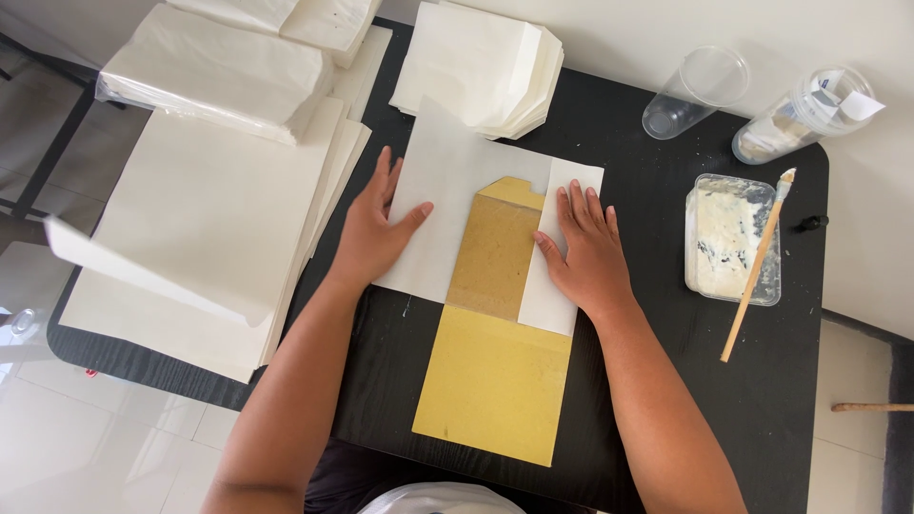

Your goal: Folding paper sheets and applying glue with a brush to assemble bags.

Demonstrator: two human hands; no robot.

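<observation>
Here, I see a black table (666,400) carrying everything, with a big stack of white paper sheets (200,238) spread along its left side. Next in size, a long yellow-brown cardboard template (495,371) runs lengthwise away from me down the table's middle, its far end lying on a white sheet (447,181). That sheet's right edge is folded over the cardboard as a flap (557,238). My right hand (586,252) lies open and flat on this flap, fingers pointing away. My left hand (371,228) lies open too, palm down on the sheet's unfolded left part, just beside the cardboard's left edge. Off right sit a paste tub (728,238) and, across it, a wooden brush (757,266).
</observation>
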